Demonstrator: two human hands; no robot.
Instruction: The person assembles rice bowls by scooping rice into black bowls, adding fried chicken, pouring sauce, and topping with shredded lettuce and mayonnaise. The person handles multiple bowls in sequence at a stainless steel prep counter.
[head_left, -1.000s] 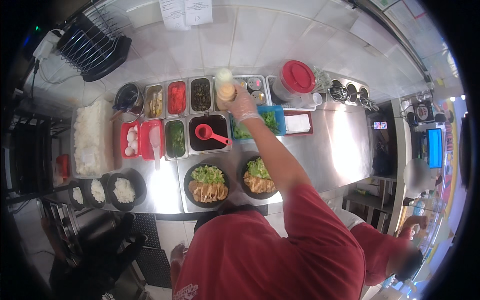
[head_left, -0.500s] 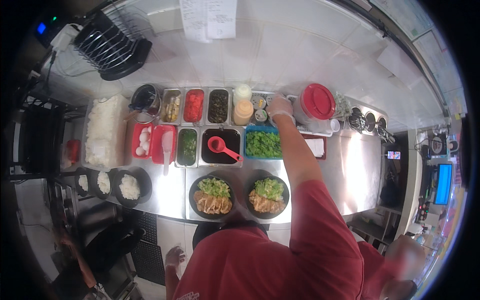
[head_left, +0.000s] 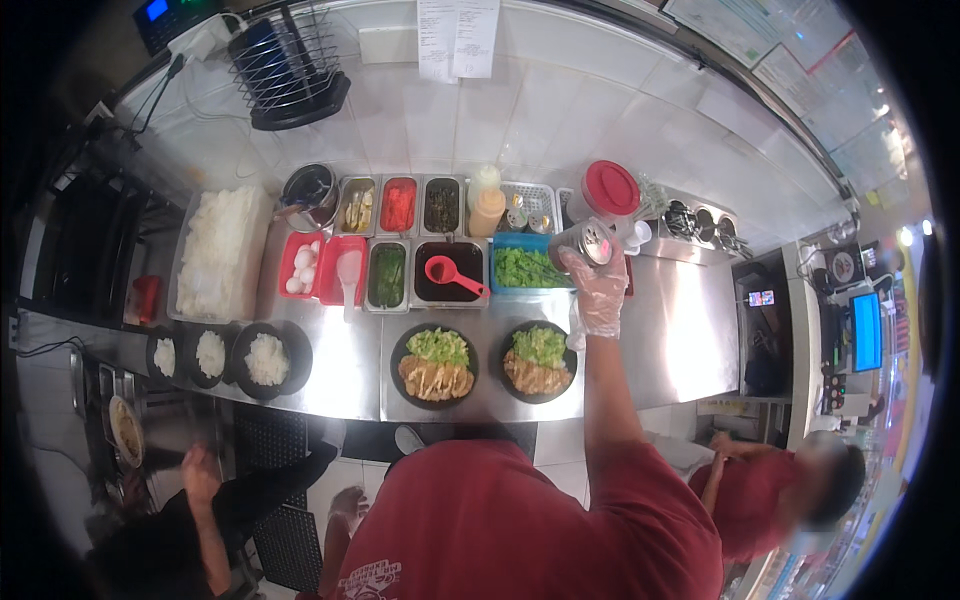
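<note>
My right hand (head_left: 600,290), in a clear glove, is wrapped round a metal shaker (head_left: 594,243) with a round lid, raised over the counter just right of the blue tub of chopped greens (head_left: 528,264). Below it on the counter sit two black bowls, the right bowl (head_left: 540,396) and the left bowl (head_left: 433,401), each with shredded lettuce and sliced, sauce-striped cooked meat. My left hand (head_left: 348,505) hangs low beside my body, away from the counter. Its fingers look loosely apart, with nothing visible in them.
Steel pans of toppings, a red measuring cup (head_left: 455,275) and squeeze bottles (head_left: 487,212) line the counter's back. Rice bowls (head_left: 266,360), eggs (head_left: 306,262) and a rice tub (head_left: 222,255) stand left. One person (head_left: 765,490) is at right, another person's arm (head_left: 204,500) at lower left.
My right hand has drawn back from the tray of shakers, bringing one shaker up and toward me. My left hand stays low. The person at right shows more fully.
</note>
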